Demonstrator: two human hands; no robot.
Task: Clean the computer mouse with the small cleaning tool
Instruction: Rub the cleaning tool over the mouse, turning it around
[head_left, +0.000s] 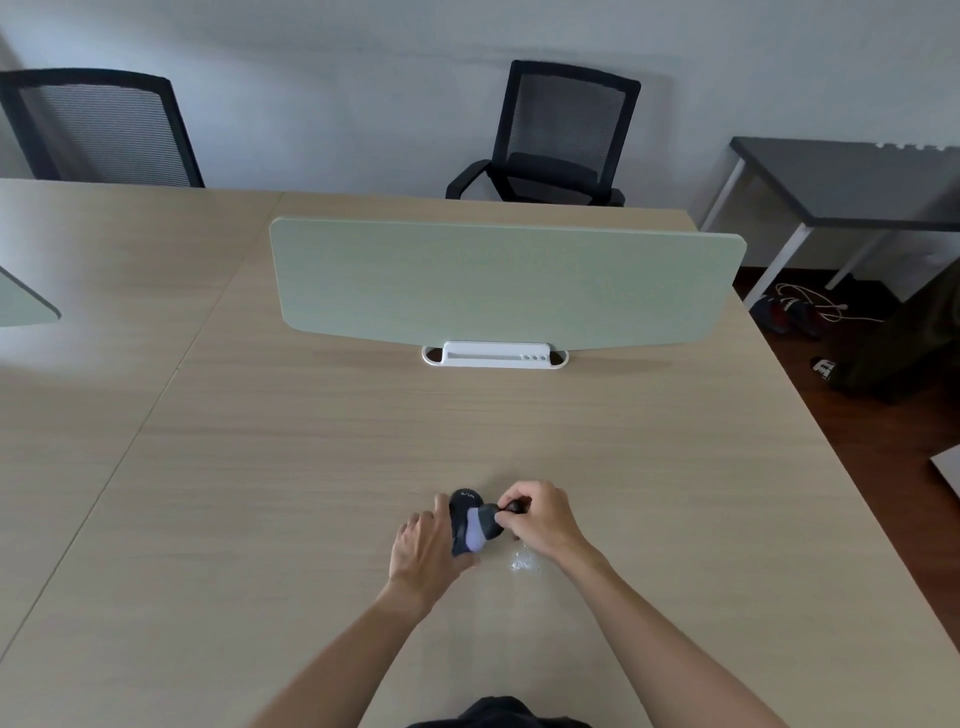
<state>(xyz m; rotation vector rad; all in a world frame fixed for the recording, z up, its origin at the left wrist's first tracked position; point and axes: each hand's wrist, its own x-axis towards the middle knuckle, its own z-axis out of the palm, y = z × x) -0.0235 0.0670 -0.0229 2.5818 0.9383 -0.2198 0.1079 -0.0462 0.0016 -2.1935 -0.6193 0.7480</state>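
Mouse (464, 514) in L hand's (423, 551) grip, cleaning tool (511, 506) pinched by R hand (540, 517).

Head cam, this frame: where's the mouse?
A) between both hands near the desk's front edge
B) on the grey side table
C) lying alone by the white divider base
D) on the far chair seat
A: the black mouse sits between the left hand, which holds its side, and the right hand, which pinches the small cleaning tool against it, on the desk.
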